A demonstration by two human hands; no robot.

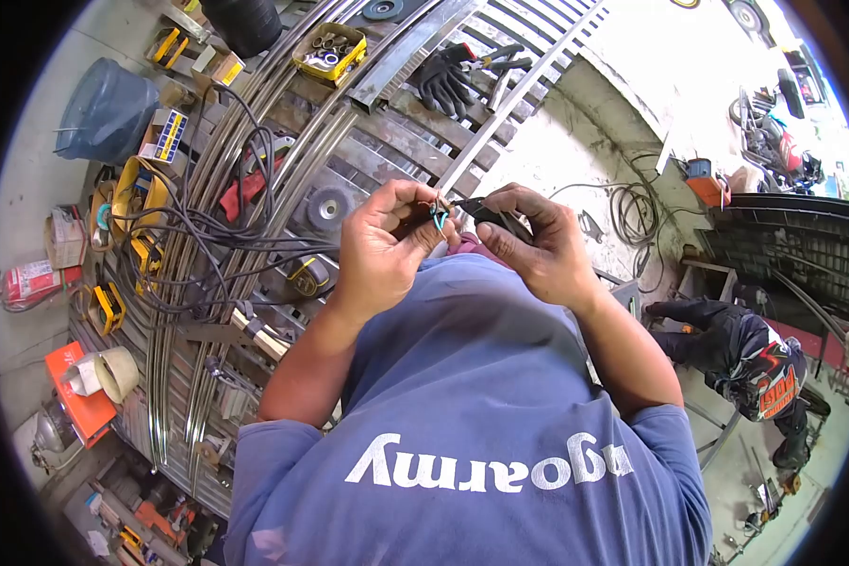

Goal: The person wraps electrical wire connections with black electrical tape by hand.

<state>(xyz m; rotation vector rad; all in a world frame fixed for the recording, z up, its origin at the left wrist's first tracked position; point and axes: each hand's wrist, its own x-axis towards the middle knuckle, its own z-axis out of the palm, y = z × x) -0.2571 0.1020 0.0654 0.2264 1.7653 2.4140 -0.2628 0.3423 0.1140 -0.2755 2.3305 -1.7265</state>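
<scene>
Slatted counter: carries long metal rods, yellow tray of metal rings. By the counter: left hand, grip closed on teal wires; right hand, grip closed around black tool. Right of counter: coiled cable; farther off, bent-over person.

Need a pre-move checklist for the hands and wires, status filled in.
1. Left hand pinching the wires: ok
2. Right hand holding the dark tool: ok
3. Hands gloved: not ok, both bare; black glove lies on the metal slats
4. Wires dead: cannot tell
5. Wire ends undamaged: cannot tell, too small
6. Co-worker apart from the hands: ok, off to the right
</scene>
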